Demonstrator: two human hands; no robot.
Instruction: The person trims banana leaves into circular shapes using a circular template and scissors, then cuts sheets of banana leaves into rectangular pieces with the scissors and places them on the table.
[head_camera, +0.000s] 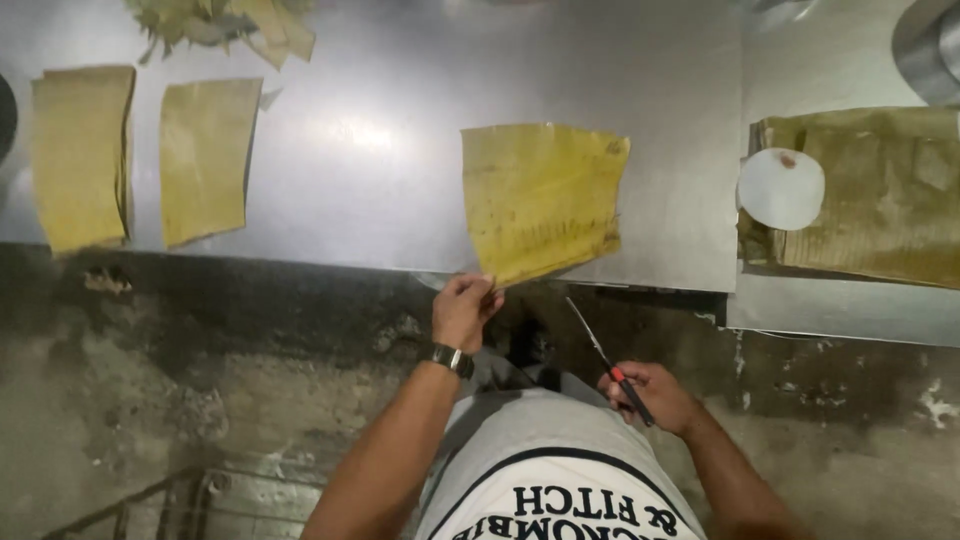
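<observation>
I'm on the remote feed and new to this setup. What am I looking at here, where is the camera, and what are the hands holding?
There is one picture, from a camera worn on the person's head, looking down. No machine: two bare hands. The left hand, with a wristwatch, pinches the lower edge of a yellow-green leaf sheet lying on the steel table. The right hand holds scissors below the table edge, blades pointing up toward the sheet. Two cut leaf pieces lie at the far left, scraps above them. On the right lies a stack of leaves with a white disc on it.
</observation>
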